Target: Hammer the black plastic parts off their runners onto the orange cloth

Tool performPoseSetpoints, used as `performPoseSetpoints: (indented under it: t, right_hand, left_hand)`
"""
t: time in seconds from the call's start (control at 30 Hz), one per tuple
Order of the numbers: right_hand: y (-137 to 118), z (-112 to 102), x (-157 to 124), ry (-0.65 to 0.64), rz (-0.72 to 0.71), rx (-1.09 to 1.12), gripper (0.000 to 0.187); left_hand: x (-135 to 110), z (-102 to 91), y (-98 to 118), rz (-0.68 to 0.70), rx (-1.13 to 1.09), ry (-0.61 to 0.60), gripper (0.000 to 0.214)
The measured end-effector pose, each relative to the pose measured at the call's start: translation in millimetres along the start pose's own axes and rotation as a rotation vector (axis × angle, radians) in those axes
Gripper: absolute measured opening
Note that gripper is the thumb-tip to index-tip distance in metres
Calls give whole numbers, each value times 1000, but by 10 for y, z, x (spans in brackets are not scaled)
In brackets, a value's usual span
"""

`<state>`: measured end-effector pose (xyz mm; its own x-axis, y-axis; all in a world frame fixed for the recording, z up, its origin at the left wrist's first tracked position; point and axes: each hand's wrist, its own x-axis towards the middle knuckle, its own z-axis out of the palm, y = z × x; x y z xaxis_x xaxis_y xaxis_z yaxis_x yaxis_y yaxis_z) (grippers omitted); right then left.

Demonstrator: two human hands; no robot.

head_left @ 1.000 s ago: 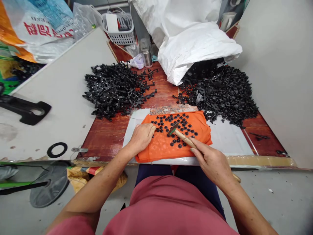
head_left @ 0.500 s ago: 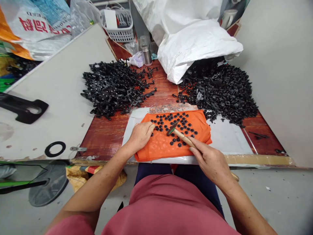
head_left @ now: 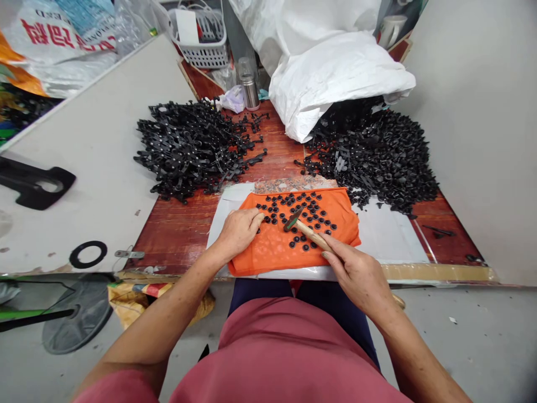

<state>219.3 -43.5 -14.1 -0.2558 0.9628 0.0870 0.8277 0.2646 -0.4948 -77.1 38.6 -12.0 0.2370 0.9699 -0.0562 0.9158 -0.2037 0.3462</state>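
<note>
An orange cloth (head_left: 260, 254) lies in front of me, with several small round black pieces (head_left: 306, 247) scattered over it. My right hand (head_left: 356, 274) is wrapped round the wooden handle of a hammer (head_left: 312, 234). The hammer's dark head rests low among the black pieces, near the cloth's middle; whether it touches one I cannot tell. At the cloth's left part, my left hand (head_left: 239, 232) is closed, thumb and fingers together beside the nearest black pieces. What its fingertips hold, if anything, is too small to make out.
Two heaps of black plastic parts stand behind the cloth, a left heap (head_left: 180, 148) and a right heap (head_left: 386, 157). A white sack (head_left: 335, 73) hangs over the right heap. Farther back are a steel flask (head_left: 250, 92) and a grey basket (head_left: 205, 56). A black ring (head_left: 75, 254) lies at left.
The whole view has shifted slightly. Both hands and the hammer keep nearly the same place over the cloth, and the grip on the hammer is the same.
</note>
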Motion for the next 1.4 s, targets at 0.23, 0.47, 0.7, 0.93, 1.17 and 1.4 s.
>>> performPoseSetpoints:
  t: [0.23,0.47,0.7,0.93,1.17,1.4]
  right_hand:
    - [-11,-1,4,33,-11,-6,42]
    - [-100,-18,39,25,-12,-34,40]
    - [-239,-64,218,38,-60,-168,41]
    - [-419,-51,356,82,-136,-334,52]
    - [-491,-3,382,85,-149,-421,54]
    - [-474,1,373,29,-172,-487,58]
  left_hand:
    - [24,-37,-16,26,-22,-26,34]
    - [6,7,44,-2,102,10,34]
    - [84,-105,88,-36,120,-52,29]
    - [95,-96,91,-44,106,-48,31]
    - [55,-84,77,-26,63,-35,34]
    - [26,-12,55,-21,55,-11,35]
